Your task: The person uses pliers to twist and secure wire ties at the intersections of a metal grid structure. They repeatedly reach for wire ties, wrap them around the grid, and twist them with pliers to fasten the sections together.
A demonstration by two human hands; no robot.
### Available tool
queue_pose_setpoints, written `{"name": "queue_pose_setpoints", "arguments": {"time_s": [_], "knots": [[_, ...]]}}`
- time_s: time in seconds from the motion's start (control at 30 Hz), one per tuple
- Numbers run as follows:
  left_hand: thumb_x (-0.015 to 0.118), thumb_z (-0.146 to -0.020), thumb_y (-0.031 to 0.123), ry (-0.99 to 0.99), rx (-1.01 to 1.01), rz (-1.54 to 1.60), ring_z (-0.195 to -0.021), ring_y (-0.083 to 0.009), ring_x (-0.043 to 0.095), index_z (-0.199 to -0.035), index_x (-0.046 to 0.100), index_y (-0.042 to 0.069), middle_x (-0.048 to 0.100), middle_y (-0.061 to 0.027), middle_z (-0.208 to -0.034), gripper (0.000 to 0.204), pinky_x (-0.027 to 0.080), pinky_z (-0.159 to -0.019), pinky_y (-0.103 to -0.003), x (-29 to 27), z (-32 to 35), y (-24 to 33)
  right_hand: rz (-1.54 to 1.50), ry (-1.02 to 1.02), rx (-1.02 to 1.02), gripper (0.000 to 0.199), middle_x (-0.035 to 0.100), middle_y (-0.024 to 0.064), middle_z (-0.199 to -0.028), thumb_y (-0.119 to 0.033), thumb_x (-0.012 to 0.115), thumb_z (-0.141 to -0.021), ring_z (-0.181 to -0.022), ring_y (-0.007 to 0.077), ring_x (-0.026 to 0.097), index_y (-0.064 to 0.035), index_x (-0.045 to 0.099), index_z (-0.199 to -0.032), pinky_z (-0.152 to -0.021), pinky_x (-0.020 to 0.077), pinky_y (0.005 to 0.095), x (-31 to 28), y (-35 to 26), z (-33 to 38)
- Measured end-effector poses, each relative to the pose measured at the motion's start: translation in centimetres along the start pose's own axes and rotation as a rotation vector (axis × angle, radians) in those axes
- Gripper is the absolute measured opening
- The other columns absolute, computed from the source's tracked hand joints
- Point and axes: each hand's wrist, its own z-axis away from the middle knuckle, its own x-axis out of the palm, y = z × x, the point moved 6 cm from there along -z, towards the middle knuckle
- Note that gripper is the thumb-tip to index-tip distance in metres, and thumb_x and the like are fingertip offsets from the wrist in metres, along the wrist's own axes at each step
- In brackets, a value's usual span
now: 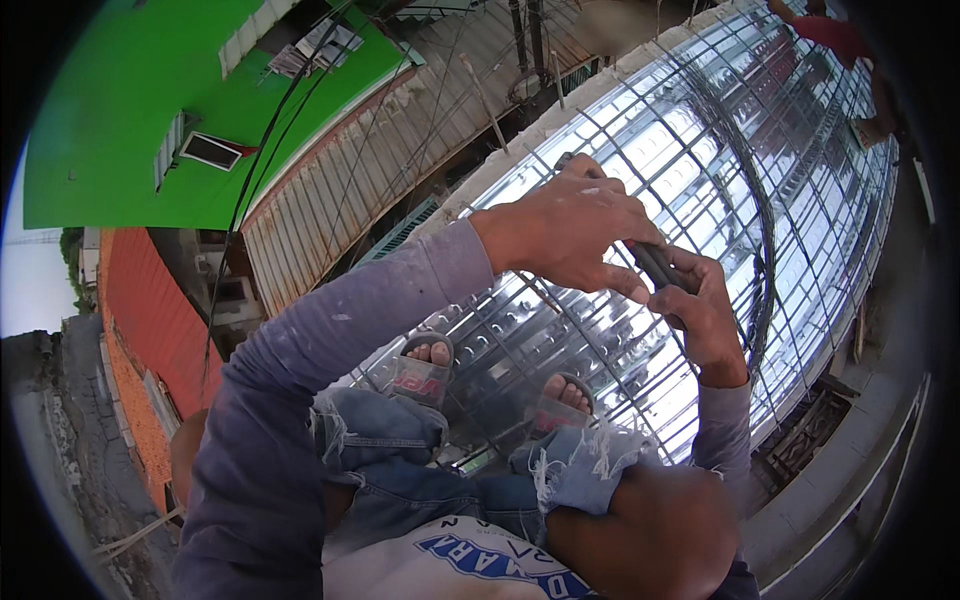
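Above a grid of steel reinforcing bars (560, 317), both my hands are raised and close together. My left hand (575, 228) is closed, knuckles up, over a dark elongated tool (652, 266); a bit of red shows beside it. My right hand (703, 308) grips the lower end of the same tool, thumb toward the left hand. A dark end piece (566, 160) sticks out past the left hand's knuckles; I cannot tell whether it belongs to the tool. My palms hide most of its shape, so its exact kind is unclear. Shiny ribbed metal decking (615, 345) lies beneath the bars.
A bundle of dark wires or thin rods (765, 225) curves across the mesh to the right. Another person's red sleeve (835, 36) shows at the far right. My sandalled feet (425, 368) are on the decking. Beyond the rough edge (500, 165) are a corrugated roof (330, 190) and overhead cables.
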Motion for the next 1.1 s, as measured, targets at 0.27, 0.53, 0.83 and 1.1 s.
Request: {"name": "queue_pose_setpoints", "arguments": {"time_s": [0.27, 0.53, 0.83, 1.1], "knots": [[0.057, -0.109, 0.024, 0.171, -0.197, -0.135, -0.109, -0.0295, 0.073, -0.139, 0.061, 0.007, 0.074, -0.0148, -0.118, 0.034, 0.056, -0.092, -0.045, -12.1, 0.7, -1.4, -0.499, -0.249, -0.449, 0.071, 0.075, 0.0262, -0.087, -0.054, 0.044, -0.109, -0.057, 0.0185, 0.067, 0.0101, 0.069, -0.125, -0.054, 0.0574, 0.0271, 1.0, -10.8, -5.4], [0.051, -0.114, 0.025, 0.485, -0.282, 0.527, -0.079, -0.0135, 0.067, -0.112, 0.068, 0.002, 0.071, -0.0042, -0.093, 0.029, 0.055, -0.071, -0.032, -19.7, -2.4, -4.3, -0.214, 0.092, -0.702, 0.034, 0.068, 0.0063, -0.071, -0.033, 0.054, -0.11, -0.053, 0.0127, 0.061, -0.006, 0.069, -0.096, -0.049, 0.0486, 0.0293, 1.5, -22.4, -13.9], [0.051, -0.113, 0.024, 0.623, -0.815, 0.583, -0.086, -0.0242, 0.075, -0.108, 0.068, -0.005, 0.075, -0.015, -0.094, 0.035, 0.062, -0.079, -0.04, -21.8, 3.5, -15.7, 0.257, 0.225, -0.661, 0.051, 0.061, 0.011, -0.064, -0.035, 0.053, -0.109, -0.051, 0.0234, 0.06, 0.0045, 0.063, -0.078, -0.048, 0.0478, 0.0395, 6.3, -25.1, -25.1], [0.045, -0.114, 0.032, 0.729, -0.895, 0.886, -0.093, -0.0329, 0.079, -0.102, 0.07, -0.003, 0.078, -0.0179, -0.096, 0.045, 0.063, -0.084, -0.043, -18.7, 8.6, -25.3, 0.679, -0.05, -0.794, 0.043, 0.063, 0.0163, -0.065, -0.024, 0.052, -0.107, -0.055, 0.026, 0.068, 0.0085, 0.063, -0.081, -0.049, 0.0531, 0.0407, 10.8, -23.8, -38.2]]}}
